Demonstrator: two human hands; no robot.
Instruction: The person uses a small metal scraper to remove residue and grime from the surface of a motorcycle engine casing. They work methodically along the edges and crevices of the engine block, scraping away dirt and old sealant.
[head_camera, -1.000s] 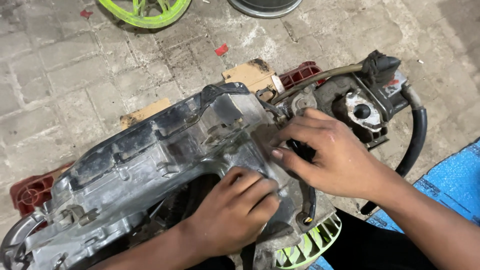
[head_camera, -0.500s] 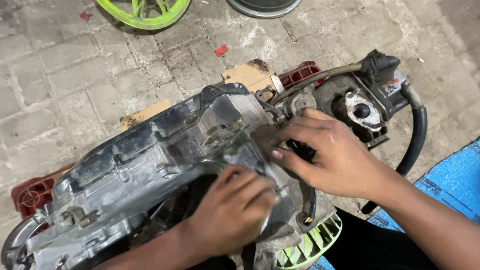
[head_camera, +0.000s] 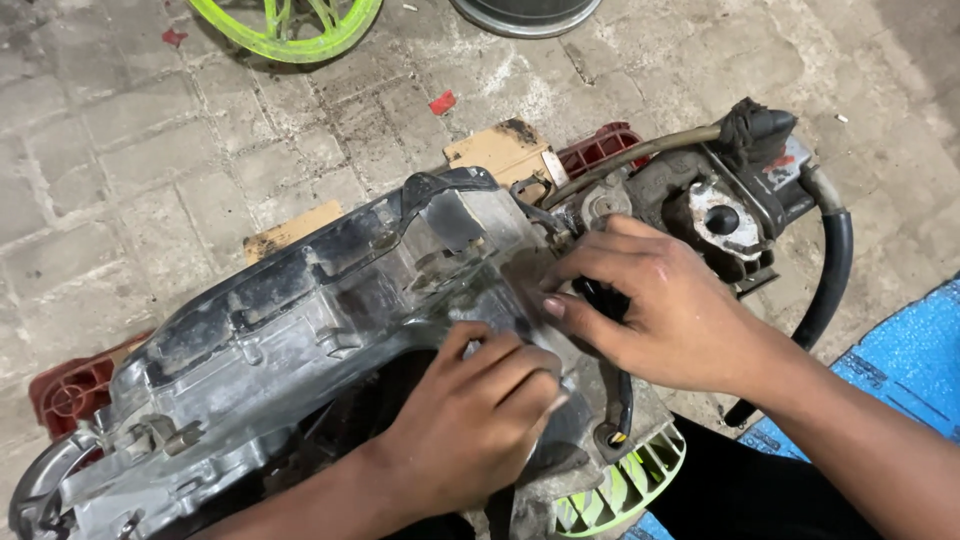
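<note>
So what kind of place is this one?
Probably a motorbike repair yard: an engine case lies on the paved ground under both hands, with a green wheel and a black hose nearby.

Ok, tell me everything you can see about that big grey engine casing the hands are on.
The engine casing is dull grey cast metal, grimy and scuffed, with ribs, bolt bosses and a dark upper rim. It lies tilted across red stands on the brick floor. The left hand presses its lower middle; the right hand rests at its right end.
</note>
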